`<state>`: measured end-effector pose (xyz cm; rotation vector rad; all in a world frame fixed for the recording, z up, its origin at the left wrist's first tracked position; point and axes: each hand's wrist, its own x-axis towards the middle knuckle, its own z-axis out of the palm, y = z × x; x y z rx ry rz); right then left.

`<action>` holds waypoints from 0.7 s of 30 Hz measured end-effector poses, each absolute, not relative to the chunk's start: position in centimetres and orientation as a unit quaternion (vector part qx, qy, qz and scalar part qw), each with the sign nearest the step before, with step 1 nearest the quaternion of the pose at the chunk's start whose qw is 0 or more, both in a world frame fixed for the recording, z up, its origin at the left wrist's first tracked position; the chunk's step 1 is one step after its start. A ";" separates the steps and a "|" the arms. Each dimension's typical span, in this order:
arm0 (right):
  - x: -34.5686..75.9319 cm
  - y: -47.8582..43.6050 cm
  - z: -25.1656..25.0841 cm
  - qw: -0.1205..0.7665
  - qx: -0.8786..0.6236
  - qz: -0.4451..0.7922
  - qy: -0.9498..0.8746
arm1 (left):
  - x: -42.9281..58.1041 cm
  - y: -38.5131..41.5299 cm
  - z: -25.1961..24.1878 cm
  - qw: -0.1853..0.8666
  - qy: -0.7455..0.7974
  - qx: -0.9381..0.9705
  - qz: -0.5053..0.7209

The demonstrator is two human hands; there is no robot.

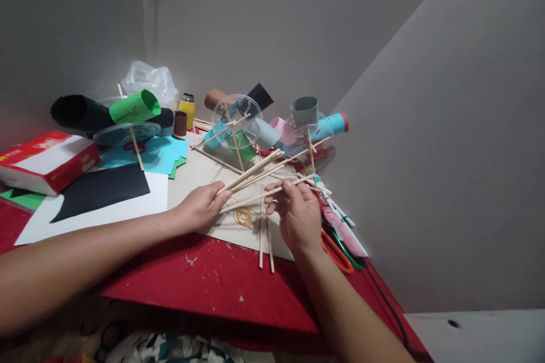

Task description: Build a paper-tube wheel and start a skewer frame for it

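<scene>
My left hand [204,204] is closed around a small bundle of thin wooden sticks [259,169] that fan out up and to the right. Between the thumb and fingers of my right hand [298,212] is a single wooden stick [249,202], whose left end reaches the tip of my left hand. Below them a loose coil of yellow rubber bands [243,216] lies on the pale board [181,188]. Two more sticks [261,238] lie side by side there, their near ends over the red cloth. Behind stands a stick frame [233,139] with a clear plastic disc [219,110] and coloured paper tubes.
At left are a red and white box [46,161], black paper [106,190] and a second disc with a green tube [135,106]. A yellow bottle [186,110] stands at the back. Markers [340,210] and orange-handled scissors [336,249] lie right, beside a grey wall.
</scene>
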<state>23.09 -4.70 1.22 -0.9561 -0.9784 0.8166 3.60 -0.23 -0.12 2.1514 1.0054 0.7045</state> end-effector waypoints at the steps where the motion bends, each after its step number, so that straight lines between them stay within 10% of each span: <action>1: 23.1 -4.7 1.2 0.708 -0.421 0.366 -0.433 | 3.6 -0.3 -0.1 0.300 0.398 0.829 0.255; 21: 23.0 -3.9 0.7 0.644 -0.507 0.424 -0.386 | 3.4 -1.1 0.1 -0.083 0.430 0.896 0.072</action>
